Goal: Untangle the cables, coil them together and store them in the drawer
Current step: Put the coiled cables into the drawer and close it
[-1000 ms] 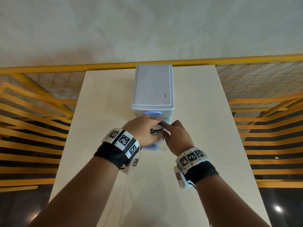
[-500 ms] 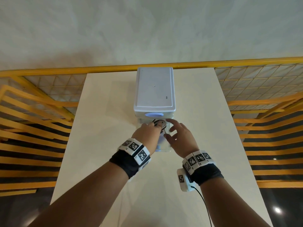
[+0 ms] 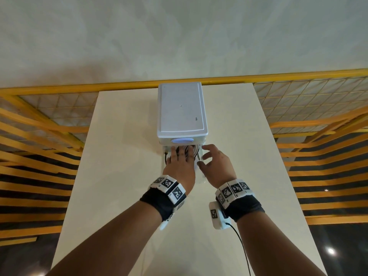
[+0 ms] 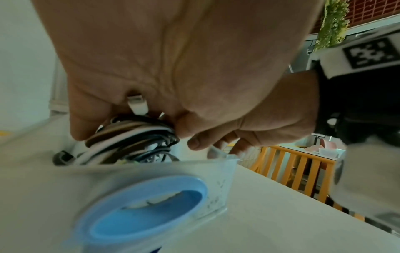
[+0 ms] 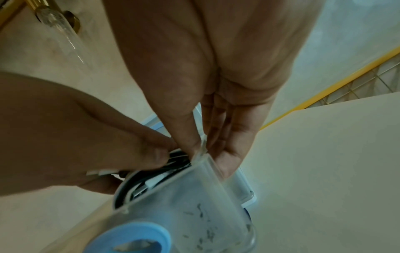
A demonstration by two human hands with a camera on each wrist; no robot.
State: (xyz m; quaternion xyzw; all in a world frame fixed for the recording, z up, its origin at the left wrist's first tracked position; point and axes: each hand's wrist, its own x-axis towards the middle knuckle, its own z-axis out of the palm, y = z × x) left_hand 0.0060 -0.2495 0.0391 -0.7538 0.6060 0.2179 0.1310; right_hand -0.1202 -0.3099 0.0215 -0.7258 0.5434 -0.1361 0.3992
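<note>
Coiled bundle of black, white and brown cables (image 4: 129, 137) sits inside the pulled-out translucent plastic drawer (image 4: 218, 178) of the white plastic cabinet (image 3: 181, 110) at the counter's (image 3: 119, 186) far edge. The left hand (image 3: 180, 166), palm down, curls round the bundle. The right hand (image 3: 217, 164) straddles the drawer's right wall, fingers loose and spread.

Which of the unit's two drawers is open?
The lower drawer, pulled out with the cables inside; the upper drawer sits shut above it.

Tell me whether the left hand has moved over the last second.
Yes: the left hand has pushed the cables forward into the drawer, fingers now nearer the drawer unit.
</note>
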